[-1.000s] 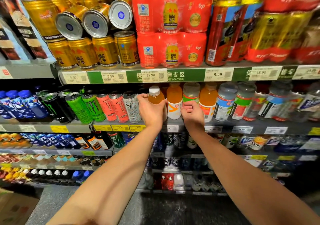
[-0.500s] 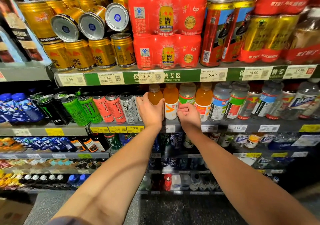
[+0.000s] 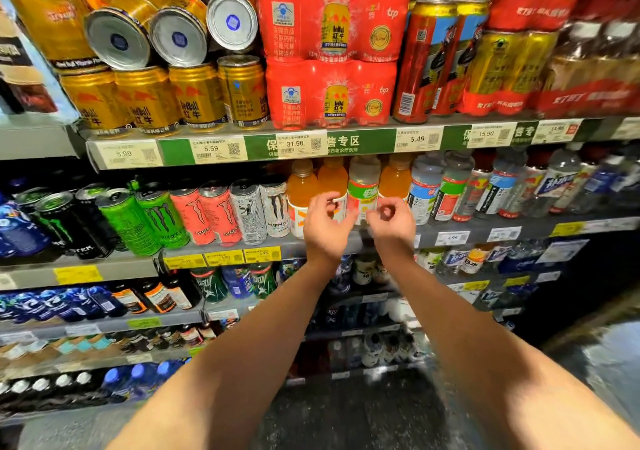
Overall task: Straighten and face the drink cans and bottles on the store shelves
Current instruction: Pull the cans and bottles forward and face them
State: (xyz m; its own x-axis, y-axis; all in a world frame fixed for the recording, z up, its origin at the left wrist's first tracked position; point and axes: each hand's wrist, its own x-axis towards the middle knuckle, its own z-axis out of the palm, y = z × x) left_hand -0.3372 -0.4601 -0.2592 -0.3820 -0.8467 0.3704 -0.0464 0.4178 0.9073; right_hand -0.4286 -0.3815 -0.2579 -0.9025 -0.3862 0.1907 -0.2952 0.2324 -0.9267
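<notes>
Here, a person's two bare hands are raised side by side before the second shelf [image 3: 485, 229] of a store drinks display. The left hand [image 3: 327, 222] sits in front of two orange bottles [image 3: 302, 186], its fingers [image 3: 329, 197] loosely curled, thumb tip near forefinger; whether they touch a bottle is unclear, and they grip nothing plainly. The right hand [image 3: 393, 221] is just beside it, fingers curled into a small ring in front of the green-label bottle [image 3: 363, 186] and a third orange bottle [image 3: 394, 177], holding nothing that shows. The bottles stand upright at the shelf's front edge, directly behind the fingertips. To their left stand Monster cans [image 3: 157, 217]; to the right, clear bottles [image 3: 426, 189] with blue and red labels. On the shelf above, gold cans [image 3: 197, 96] stand beside red multipacks [image 3: 332, 51], with three gold cans lying on their sides on top.
</notes>
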